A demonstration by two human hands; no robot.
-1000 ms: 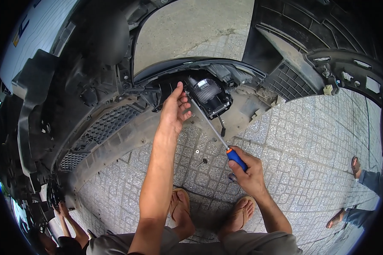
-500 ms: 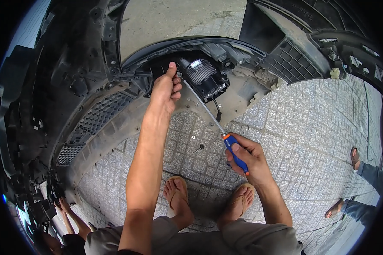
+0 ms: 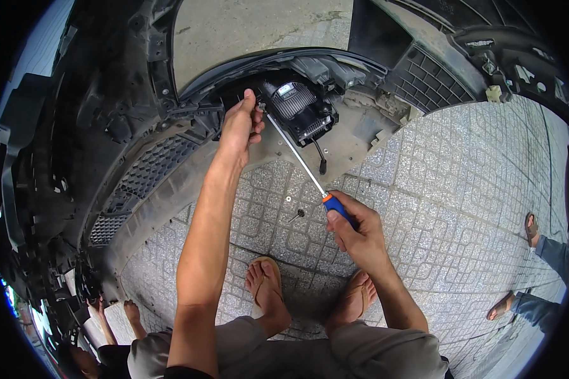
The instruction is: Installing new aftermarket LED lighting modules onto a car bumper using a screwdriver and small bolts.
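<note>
A screwdriver [image 3: 299,157] with a blue and orange handle slants up and leftward; my right hand [image 3: 358,232] is wrapped round the handle. The shaft's tip reaches the fingers of my left hand [image 3: 239,128], which is closed with the thumb raised. Whatever that hand may pinch is hidden behind its fingers. Just right of the tip sits a black finned module [image 3: 297,108], with a short cable [image 3: 322,165] hanging from it. The module lies against the inner side of a large black car bumper [image 3: 161,170] that curves round in front of me.
On the patterned paving [image 3: 423,208] lie a dark-headed screw [image 3: 296,215] and a small washer [image 3: 288,199]. Another person's hand [image 3: 131,310] shows at the lower left. A person's sandalled foot [image 3: 500,307] stands at the right. A mesh grille [image 3: 146,170] runs along the bumper's left.
My right hand has turned and shifted slightly up and left, covering more of the handle. My left hand stays at the screwdriver's tip. The view has shifted slightly.
</note>
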